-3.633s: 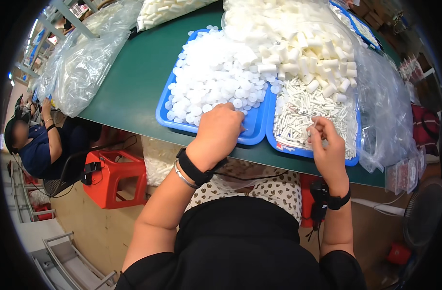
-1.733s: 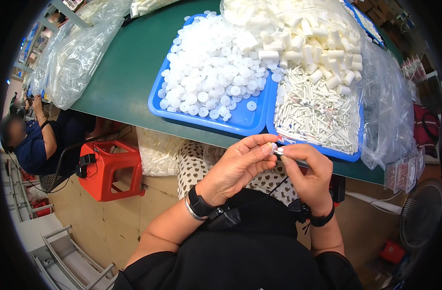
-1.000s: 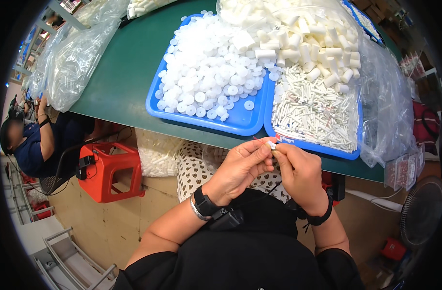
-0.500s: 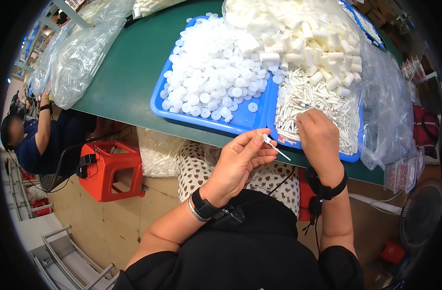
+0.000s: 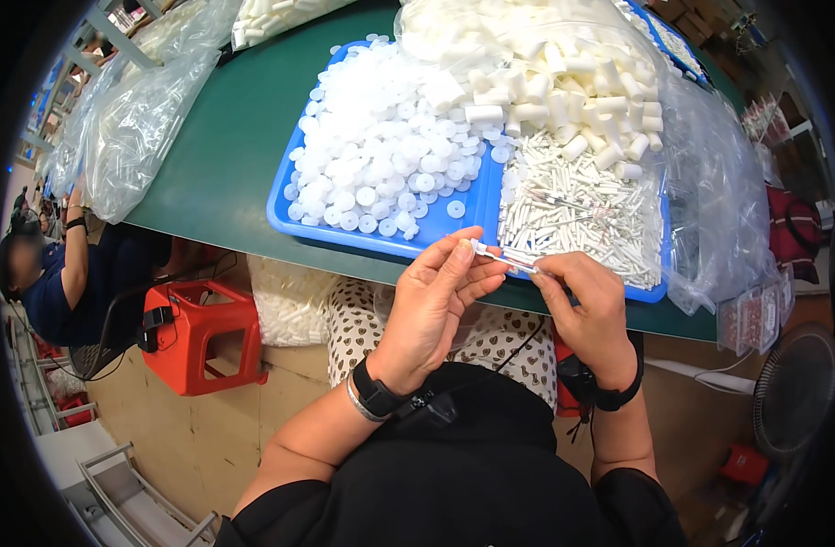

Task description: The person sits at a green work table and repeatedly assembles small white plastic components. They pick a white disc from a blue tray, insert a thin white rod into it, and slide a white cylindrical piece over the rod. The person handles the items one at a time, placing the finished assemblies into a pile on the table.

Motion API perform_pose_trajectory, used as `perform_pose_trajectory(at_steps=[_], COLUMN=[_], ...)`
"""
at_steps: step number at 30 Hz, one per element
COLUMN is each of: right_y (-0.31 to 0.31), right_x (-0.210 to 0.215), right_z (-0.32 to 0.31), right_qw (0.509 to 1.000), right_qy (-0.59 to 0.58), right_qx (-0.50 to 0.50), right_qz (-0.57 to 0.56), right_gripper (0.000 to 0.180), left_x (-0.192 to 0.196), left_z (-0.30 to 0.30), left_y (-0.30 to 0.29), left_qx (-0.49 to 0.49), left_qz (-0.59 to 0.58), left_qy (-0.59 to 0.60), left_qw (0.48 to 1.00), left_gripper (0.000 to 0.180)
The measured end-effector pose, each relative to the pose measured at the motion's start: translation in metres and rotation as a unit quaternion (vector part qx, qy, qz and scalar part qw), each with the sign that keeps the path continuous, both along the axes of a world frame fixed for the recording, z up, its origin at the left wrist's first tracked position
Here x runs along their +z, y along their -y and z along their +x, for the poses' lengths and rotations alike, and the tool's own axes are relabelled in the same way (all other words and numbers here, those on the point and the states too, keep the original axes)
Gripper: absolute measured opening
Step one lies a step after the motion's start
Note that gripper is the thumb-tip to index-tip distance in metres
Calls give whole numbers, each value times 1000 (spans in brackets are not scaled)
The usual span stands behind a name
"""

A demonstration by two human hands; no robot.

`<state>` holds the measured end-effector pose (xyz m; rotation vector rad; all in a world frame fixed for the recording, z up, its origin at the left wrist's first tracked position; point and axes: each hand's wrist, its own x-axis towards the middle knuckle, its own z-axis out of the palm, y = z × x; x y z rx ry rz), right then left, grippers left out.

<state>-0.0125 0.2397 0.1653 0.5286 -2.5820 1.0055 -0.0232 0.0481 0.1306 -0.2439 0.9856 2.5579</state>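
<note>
Between the thumb and fingers of my left hand (image 5: 433,314) is a thin white stick (image 5: 508,262) with a thicker white piece at its upper left end. My right hand (image 5: 589,308) is pinched at the stick's other end; anything small in those fingertips is hidden. Both hands are just over the near edge of a blue tray (image 5: 344,239). Its left compartment holds a heap of translucent white discs (image 5: 381,146). Short thin white tubes (image 5: 581,214) fill the right compartment, and thicker cream-white cylinders (image 5: 609,109) are piled behind them.
The tray rests on a green table (image 5: 217,155). Clear plastic bags (image 5: 148,118) lie at the far left, and more clear plastic (image 5: 718,201) hangs right of the tray. A red stool (image 5: 203,337) stands left of me, near a seated person (image 5: 62,283). A fan (image 5: 796,397) is at right.
My right hand has come out of the tube pile, moving nearer and left to the free end of the stick. My left hand keeps its hold. The view has shifted slightly.
</note>
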Motion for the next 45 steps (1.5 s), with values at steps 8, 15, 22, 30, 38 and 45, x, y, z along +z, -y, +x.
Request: perform_pose_trajectory(at_steps=[8,15,22,30,38,45], right_y=[1,7,12,-72,-103,-54], right_x=[0,-6,-8,24,9,33], right_z=[-1,0,0,-73,-90,-44], right_qw=[999,972,976,955,943,991], right_qy=[-45,161,168,-75,-15,88], right_qx=[8,39,59,-171,-186,-99], right_qz=[18,-168,-125,231,276,26], right_gripper=[14,10,19,20,18,18], left_x=[-3,1,-1,-1,-3,6], left_z=[-1,8,5,1,4,-2], left_y=[-1,-12,-9,-7,-3,-2], left_qx=[6,-62,-66,-59,-94,-76], left_qz=[-6,-27,-36,-10,-12,-51], left_qy=[-5,-26,-36,-14,-16,-77], left_qw=[1000,997,997,998,995,993], left_gripper=[35,41,40,36,38,36])
